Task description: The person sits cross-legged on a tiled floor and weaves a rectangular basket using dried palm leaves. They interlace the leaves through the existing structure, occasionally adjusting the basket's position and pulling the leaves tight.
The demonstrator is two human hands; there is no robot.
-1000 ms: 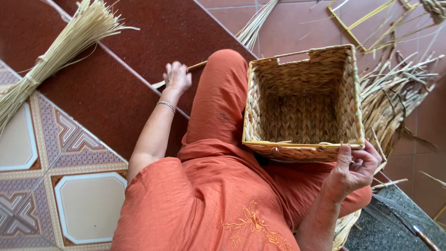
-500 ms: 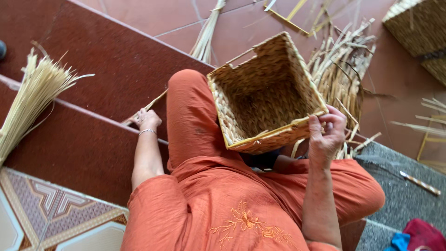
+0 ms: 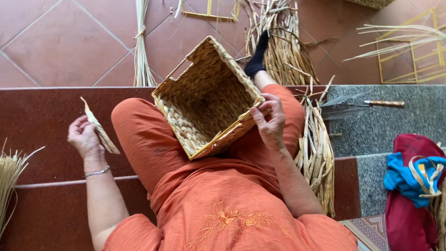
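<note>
Dark red stone steps under terracotta floor tiles, with a woven straw basket (image 3: 209, 100) tilted on the lap, mouth turned toward the near left. Right hand (image 3: 269, 118) pinching the basket's right rim; left hand (image 3: 84, 137) well apart at far left, grip closed round a dried flat straw strip (image 3: 100, 128) running up-left to down-right. Bundle of dried stalks (image 3: 316, 153) just right of the knee.

Straw bundle (image 3: 8, 179) cut by left edge, yellow frame (image 3: 420, 51) cropped right, basket (image 3: 209, 100) underside hidden.
</note>
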